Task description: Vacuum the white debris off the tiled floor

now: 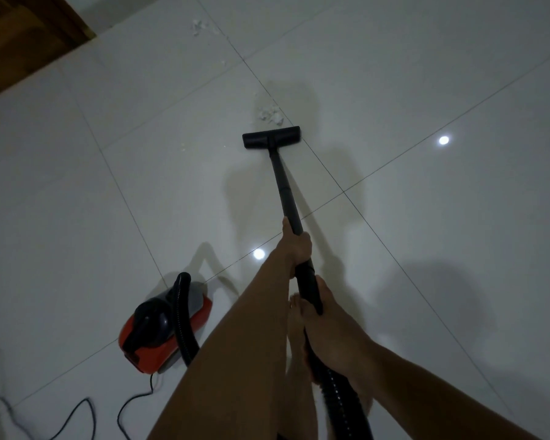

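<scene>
A black vacuum wand (285,192) runs from my hands to its flat floor head (271,137), which rests on the white tiled floor (426,74). A clump of white debris (270,113) lies just beyond the head. More white debris (200,26) sits farther away, with small specks (223,62) between the two piles. My left hand (294,246) grips the wand higher up. My right hand (326,325) grips the handle end where the ribbed hose (340,401) begins.
The red and black vacuum canister (164,325) stands on the floor to the lower left, its hose (183,312) arching up from it. A black power cord (86,411) loops along the bottom left. A brown wooden edge (23,42) fills the top-left corner. A bare foot (296,325) shows below the hands.
</scene>
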Demonstrator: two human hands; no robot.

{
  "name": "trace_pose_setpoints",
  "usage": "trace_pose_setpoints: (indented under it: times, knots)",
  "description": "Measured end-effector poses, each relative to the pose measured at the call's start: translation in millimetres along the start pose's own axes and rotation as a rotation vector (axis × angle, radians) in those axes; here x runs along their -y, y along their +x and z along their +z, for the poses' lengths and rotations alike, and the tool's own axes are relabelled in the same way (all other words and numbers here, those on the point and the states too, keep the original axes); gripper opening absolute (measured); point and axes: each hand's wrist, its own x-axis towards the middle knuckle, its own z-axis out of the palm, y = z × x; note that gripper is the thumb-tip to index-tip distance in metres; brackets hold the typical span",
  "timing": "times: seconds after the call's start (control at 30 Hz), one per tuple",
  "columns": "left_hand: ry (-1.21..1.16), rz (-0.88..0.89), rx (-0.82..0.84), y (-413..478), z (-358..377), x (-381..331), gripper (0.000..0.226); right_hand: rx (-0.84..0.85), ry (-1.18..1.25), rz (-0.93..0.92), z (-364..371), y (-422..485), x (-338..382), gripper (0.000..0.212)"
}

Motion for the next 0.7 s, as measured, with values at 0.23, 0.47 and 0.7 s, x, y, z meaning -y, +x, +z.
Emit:
trace_pose_setpoints:
  times: [0.23, 0.47, 0.7]
  knots:
    - [-0.005, -0.002, -0.018, -12.4, 23.6, 20.5, 0.071, 0.023, -0.042, 0.010, -10.6, -10.7, -31.0, 0.057]
    - [-0.004, 0.039, -0.050, 15.4, 25.9, 27.2, 0.072, 0.022, -0.013, -0.020, -17.3, 17.3, -45.1, 0.058]
    - [-0.025, 0.093, -0.073, 48.6, 30.0, 35.7, 0.072, 0.059, 0.064, -0.041, -19.7, 62.9, -67.7, 0.050]
